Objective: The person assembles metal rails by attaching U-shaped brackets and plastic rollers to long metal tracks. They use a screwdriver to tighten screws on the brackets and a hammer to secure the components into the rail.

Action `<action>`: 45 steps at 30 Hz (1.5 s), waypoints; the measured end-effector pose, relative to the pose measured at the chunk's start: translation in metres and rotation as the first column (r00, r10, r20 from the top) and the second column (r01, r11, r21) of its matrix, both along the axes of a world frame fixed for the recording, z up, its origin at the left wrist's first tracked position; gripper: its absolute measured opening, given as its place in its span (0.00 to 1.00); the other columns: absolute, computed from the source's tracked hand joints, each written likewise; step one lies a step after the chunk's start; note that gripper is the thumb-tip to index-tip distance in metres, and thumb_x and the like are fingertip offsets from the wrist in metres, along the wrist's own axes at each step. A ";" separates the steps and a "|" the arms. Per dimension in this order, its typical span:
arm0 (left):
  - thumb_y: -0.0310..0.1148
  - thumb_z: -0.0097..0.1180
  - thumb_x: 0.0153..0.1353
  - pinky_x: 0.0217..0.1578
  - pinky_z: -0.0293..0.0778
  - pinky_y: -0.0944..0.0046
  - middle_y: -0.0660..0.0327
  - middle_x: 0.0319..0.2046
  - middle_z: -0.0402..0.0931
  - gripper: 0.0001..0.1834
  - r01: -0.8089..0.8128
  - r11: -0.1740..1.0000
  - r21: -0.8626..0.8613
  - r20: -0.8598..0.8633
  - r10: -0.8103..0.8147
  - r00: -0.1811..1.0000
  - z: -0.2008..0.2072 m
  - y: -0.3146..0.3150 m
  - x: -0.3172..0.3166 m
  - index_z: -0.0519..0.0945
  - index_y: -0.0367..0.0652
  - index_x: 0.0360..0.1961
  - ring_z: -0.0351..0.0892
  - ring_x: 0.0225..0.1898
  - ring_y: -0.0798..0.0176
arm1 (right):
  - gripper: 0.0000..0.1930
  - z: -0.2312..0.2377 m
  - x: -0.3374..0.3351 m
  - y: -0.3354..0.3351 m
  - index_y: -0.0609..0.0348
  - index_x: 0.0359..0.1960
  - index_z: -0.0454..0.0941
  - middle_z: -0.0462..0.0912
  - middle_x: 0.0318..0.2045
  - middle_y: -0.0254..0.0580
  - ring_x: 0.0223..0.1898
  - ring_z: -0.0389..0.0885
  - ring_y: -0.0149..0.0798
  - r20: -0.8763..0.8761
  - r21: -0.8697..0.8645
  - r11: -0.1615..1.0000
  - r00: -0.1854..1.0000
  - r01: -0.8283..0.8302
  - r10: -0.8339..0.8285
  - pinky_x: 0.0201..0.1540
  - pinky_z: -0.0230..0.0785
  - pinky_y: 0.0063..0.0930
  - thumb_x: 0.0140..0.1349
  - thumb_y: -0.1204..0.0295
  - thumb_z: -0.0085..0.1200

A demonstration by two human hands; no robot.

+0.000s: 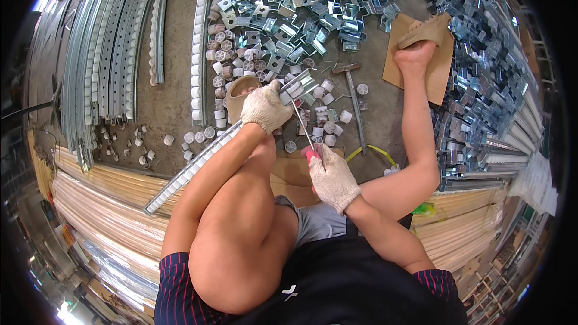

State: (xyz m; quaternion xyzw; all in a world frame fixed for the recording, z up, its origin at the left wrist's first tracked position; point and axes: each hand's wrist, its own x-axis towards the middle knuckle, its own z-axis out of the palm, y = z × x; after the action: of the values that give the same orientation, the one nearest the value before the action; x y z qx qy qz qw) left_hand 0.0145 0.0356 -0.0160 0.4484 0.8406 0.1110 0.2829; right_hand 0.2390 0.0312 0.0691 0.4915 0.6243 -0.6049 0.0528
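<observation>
My left hand (pixel 265 107), in a white knit glove, is closed around a metal roller track (pixel 195 168) near its far end. The track slants from lower left to upper right across my raised left leg, with white rollers along its channel. In my right hand (pixel 333 179), also gloved, is a screwdriver (pixel 303 121) with a pinkish-red handle. Its thin shaft points up and left, and the tip is close to the track's far end beside my left hand. Whether the tip touches a roller I cannot tell. Loose white rollers (pixel 329 127) lie around the track's end.
A hammer (pixel 354 105) lies right of the rollers, near a yellow strap (pixel 380 155). Metal brackets (pixel 295 9) are heaped ahead, and more metal parts (pixel 475 78) are piled at right. Finished-looking roller tracks (pixel 123 42) lie at left. My right foot rests on cardboard (pixel 438 75).
</observation>
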 end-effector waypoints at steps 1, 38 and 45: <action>0.51 0.68 0.56 0.50 0.82 0.44 0.44 0.39 0.88 0.26 -0.003 1.000 -0.002 0.008 0.003 1.000 0.001 0.001 -0.001 0.83 0.42 0.48 0.88 0.45 0.38 | 0.12 -0.003 0.000 -0.002 0.59 0.51 0.78 0.87 0.39 0.59 0.46 0.83 0.67 -0.005 -0.010 1.000 1.000 0.010 -0.010 0.48 0.74 0.54 0.76 0.66 0.46; 0.54 0.69 0.57 0.54 0.81 0.44 0.41 0.43 0.88 0.29 0.013 1.000 0.009 0.090 -0.013 0.996 -0.005 -0.004 -0.006 0.84 0.39 0.49 0.88 0.49 0.37 | 0.15 0.060 -0.117 0.095 0.61 0.44 0.91 0.90 0.46 0.60 0.47 0.91 0.58 0.663 -0.068 0.278 0.164 -0.958 0.730 0.52 0.84 0.47 0.62 0.66 0.58; 0.53 0.68 0.58 0.57 0.80 0.46 0.41 0.47 0.87 0.30 0.042 0.998 -0.048 0.090 -0.037 0.995 -0.001 0.001 -0.008 0.85 0.39 0.51 0.87 0.54 0.39 | 0.17 0.024 -0.078 0.052 0.62 0.44 0.90 0.89 0.44 0.63 0.48 0.90 0.60 0.584 0.233 0.621 0.619 -0.748 0.526 0.51 0.82 0.52 0.70 0.64 0.52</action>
State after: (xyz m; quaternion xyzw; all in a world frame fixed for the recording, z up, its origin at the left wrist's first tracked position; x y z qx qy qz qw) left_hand 0.0066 0.0368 -0.0172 0.4523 0.8207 0.1041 0.3334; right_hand 0.1606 0.0837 0.0935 0.3537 0.8518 -0.2431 0.3004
